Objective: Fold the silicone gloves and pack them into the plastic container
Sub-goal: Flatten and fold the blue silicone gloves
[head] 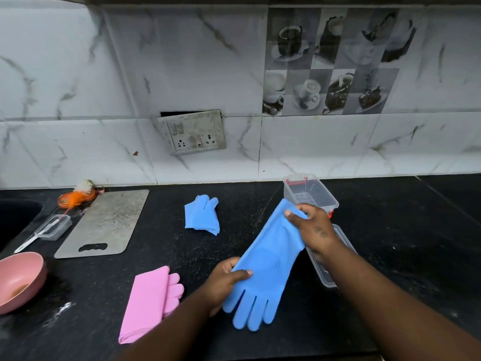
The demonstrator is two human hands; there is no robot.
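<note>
Item 1: long blue silicone glove w/ scrubbing nubs on palm [265,267], held stretched diagonally above the black speckled stone surface [208,246], cuff up-right, fingers hanging down toward the viewer. Right hand [312,230] pinches the cuff end; left hand [229,280] grips the glove's edge near the palm, thumb on top. Held taut at both ends, prob. to flatten it before the fold; not yet folded.

Item 2: second blue silicone glove, folded small [201,214], lies on surface further back, apart from the others; reads as done, awaiting packing.

Item 3: pink silicone gloves, folded flat w/ fingers poking out on the right side [151,303], near left forearm; also awaiting packing.

Item 4: clear rectangular plastic container w/ red clip [312,194], open, just behind right hand; appears to hold no gloves. Clear lid [343,243] lies beside it, partly under right wrist. Both within right-hand reach, so packing is short work.

Misc., left side: grey cutting board [104,225], pink bowl [18,280], small clear box [56,226].
</note>
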